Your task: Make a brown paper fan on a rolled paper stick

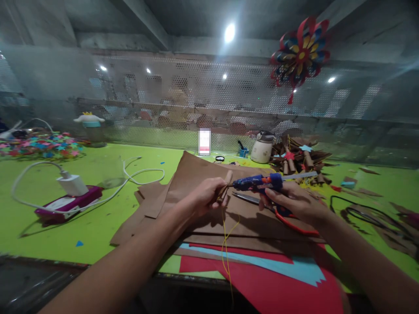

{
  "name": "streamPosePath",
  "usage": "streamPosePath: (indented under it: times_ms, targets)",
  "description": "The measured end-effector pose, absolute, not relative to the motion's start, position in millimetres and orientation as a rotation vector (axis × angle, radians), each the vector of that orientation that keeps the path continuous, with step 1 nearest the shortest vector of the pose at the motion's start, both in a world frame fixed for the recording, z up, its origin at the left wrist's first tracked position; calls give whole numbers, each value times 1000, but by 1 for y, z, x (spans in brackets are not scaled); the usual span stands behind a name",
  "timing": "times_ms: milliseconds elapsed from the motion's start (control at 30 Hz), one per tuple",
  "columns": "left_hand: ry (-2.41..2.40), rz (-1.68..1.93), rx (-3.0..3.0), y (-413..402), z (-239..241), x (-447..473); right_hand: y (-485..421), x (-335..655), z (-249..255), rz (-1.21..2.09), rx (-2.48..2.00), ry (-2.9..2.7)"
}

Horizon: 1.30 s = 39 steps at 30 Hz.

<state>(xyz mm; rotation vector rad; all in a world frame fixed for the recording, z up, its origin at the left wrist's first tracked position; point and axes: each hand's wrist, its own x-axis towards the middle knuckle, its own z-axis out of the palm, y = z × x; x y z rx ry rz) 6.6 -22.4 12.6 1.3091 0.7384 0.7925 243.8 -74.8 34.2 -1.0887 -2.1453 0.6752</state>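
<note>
My right hand [296,200] grips a blue hot glue gun [258,182], a pale glue stick [301,175] jutting from its back end. The gun's nozzle points left and meets a small rolled piece of brown paper [228,178] pinched in my left hand [211,194]. From that piece a thin yellow string [224,244] trails down over the table's front edge. Scissors with red handles [291,224] lie under my right hand on a stack of brown paper sheets [203,226]. Where nozzle and paper touch is partly hidden by my left fingers.
Red paper [278,288] and light blue paper [294,268] stick out beneath the brown stack. A purple power strip [68,205] with a white charger [72,185] stands left. Brown paper rolls with stars [290,161] are heaped at back right, beside a white jug [262,148]. A black cable [356,211] lies right.
</note>
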Motion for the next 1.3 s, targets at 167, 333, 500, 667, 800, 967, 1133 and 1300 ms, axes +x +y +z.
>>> streamPosePath:
  times_ms: [167, 333, 500, 667, 800, 967, 1133, 1300]
  targets:
    - [738, 780, 1254, -18, 6, 7, -76, 244, 31, 720, -1109, -2164]
    - [769, 737, 1239, -15, 6, 6, -76, 245, 26, 839, -1067, -2136]
    - [778, 737, 1187, -19, 13, 6, -76, 245, 23, 888, -1041, -2111]
    - [778, 728, 1136, -20, 15, 6, -77, 244, 24, 958, -1007, -2099]
    - [764, 701, 1141, -18, 11, 6, -76, 246, 22, 963, -995, -2066]
    - [722, 667, 1158, -14, 7, 5, -78, 247, 24, 982, -975, -2084]
    - [699, 663, 1168, -10, 4, 3, -80, 246, 25, 1022, -950, -2077]
    - [700, 687, 1179, -13, 6, 5, -78, 250, 26, 941, -1015, -2102]
